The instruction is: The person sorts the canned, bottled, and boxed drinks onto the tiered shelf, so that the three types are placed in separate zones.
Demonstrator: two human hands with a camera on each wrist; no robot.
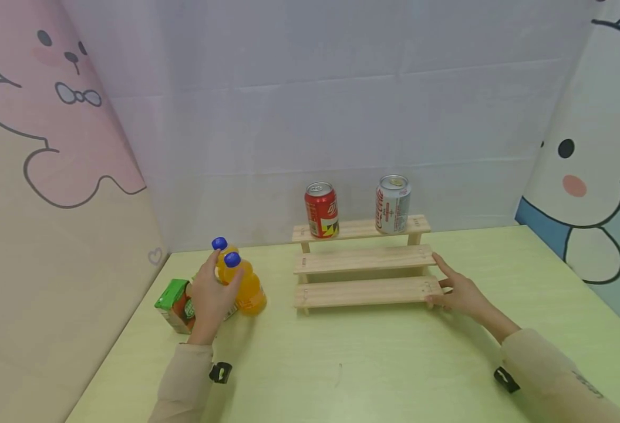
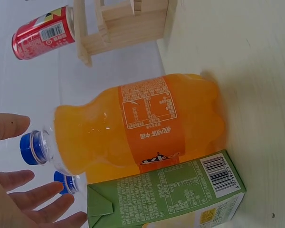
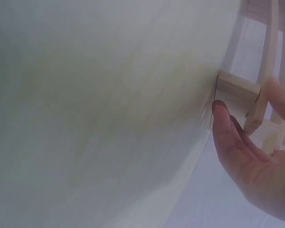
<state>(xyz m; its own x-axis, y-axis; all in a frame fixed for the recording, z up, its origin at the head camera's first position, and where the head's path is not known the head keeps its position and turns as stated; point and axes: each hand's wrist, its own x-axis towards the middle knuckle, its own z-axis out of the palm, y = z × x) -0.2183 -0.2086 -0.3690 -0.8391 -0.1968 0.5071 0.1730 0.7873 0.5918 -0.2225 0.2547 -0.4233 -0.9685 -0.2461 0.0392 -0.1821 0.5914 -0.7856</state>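
My left hand [image 1: 209, 294] is at the bottles on the left. Its thumb and fingers are spread around the blue-capped neck of the front orange-drink bottle [image 2: 95, 128], with a gap visible in the left wrist view. A second orange-drink bottle [image 1: 227, 250] stands just behind. Beside them is a green juice carton [image 2: 166, 194]. My right hand [image 1: 460, 296] holds the right end of a three-step wooden rack [image 1: 363, 292], fingers curled about the lower board's end in the right wrist view. On the top step stand a red can [image 1: 320, 211] and a silver can [image 1: 393, 205].
Another carton with a green top [image 1: 172, 296] stands left of my left hand, partly hidden by it. The pale yellow-green table [image 1: 341, 364] runs back to a white curtain [image 1: 289, 117]. Walls with cartoon figures flank both sides.
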